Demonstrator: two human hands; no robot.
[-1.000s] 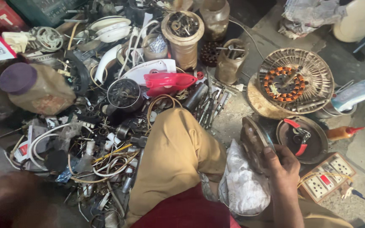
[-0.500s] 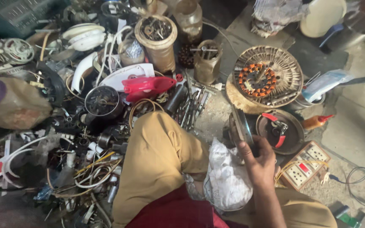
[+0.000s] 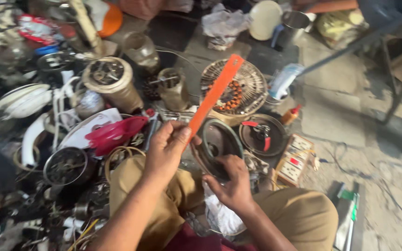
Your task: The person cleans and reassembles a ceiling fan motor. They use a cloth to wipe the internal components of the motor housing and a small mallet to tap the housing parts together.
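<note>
The left hand (image 3: 167,149) is closed around the lower end of a flat orange strip (image 3: 214,95), thumb and fingers pinching it; the strip rises slantwise up and to the right, its upper end crossing in front of a round wire grille (image 3: 252,83) that holds a ring of copper-coloured windings (image 3: 234,97). The right hand (image 3: 232,183) is clamped on the near rim of a round grey metal cover (image 3: 219,148), fingers curled over its edge; the cover stands tilted on edge above the person's lap, just beside the strip's lower end, and whether the two touch I cannot tell. Both hands work over the khaki trouser knees (image 3: 173,200), near the middle of the concrete floor (image 3: 350,121); a crumpled white plastic bag (image 3: 222,216) lies between the legs below the right hand. Just right of the cover sits a dark round dish (image 3: 262,135) holding red-handled pliers (image 3: 265,135); further right lies a cream switch board (image 3: 295,160). To the left, a red plastic piece (image 3: 115,132), a round motor housing (image 3: 65,166) and a heap of wires and scrap parts cover the floor's left side.
</note>
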